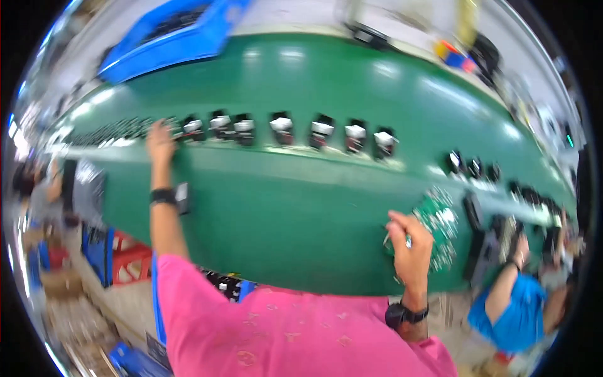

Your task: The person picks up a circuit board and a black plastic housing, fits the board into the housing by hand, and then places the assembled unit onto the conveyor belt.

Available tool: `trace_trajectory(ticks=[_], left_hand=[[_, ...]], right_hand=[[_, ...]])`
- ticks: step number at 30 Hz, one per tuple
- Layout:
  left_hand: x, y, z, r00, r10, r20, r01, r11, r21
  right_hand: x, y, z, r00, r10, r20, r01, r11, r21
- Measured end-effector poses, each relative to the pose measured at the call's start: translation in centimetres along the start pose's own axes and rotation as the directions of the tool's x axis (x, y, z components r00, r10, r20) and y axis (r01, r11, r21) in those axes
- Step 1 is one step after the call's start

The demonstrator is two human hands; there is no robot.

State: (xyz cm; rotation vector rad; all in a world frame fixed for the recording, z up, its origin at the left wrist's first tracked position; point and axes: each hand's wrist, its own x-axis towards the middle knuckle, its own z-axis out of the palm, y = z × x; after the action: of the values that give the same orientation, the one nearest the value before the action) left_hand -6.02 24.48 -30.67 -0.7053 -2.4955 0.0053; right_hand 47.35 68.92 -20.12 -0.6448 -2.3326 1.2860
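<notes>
My left hand [161, 141] reaches to the far left of the green table [282, 213], touching or just beside the end of a row of small black units with white tops, such as this black unit [193, 128]. Motion blurs its fingers, so its grip is unclear. At the right, my right hand [412, 248] is closed, thumb and fingers drawn together; what they hold, if anything, is too small to make out. Right beside it lies a pile of green circuit boards [443, 220]. A small dark box [182, 198] rests near my left wrist.
Many small dark parts [107, 133] line the far left. A blue bin [169, 38] stands at the back left. More black units [474, 167] sit to the right. A co-worker in a blue shirt [515, 311] works at the right, near a dark grey box [480, 254].
</notes>
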Motion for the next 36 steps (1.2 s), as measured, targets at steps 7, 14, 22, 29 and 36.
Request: trace_trajectory(ticks=[7,14,22,29,36], left_hand=[[2.6,14.8,-9.1,0.959,0.139,0.245,0.044,0.786,-0.616],[1.6,16.6,-10.6,0.981,0.100,0.167,-0.011,0.884,-0.467],[-9.9,33.0,-19.4,0.919,0.142,0.368,0.238,0.544,-0.805],[-12.0,40.9,-18.9,0.960,0.244,0.137,-0.024,0.560,-0.828],[-13.1,41.4,-17.9,0.964,0.238,0.120,-0.014,0.494,-0.869]], right_hand=[[-2.9,5.2,-6.7,0.975,-0.010,-0.223,-0.102,0.868,-0.485],[-1.3,5.2,-2.6,0.999,0.025,0.036,0.003,0.782,-0.623],[0.4,3.7,-0.5,0.927,0.371,0.051,-0.362,0.856,0.368],[0.9,1.9,1.9,0.932,0.241,0.269,-0.360,0.692,0.626],[0.2,2.9,3.3,0.891,0.213,0.401,-0.448,0.556,0.700]])
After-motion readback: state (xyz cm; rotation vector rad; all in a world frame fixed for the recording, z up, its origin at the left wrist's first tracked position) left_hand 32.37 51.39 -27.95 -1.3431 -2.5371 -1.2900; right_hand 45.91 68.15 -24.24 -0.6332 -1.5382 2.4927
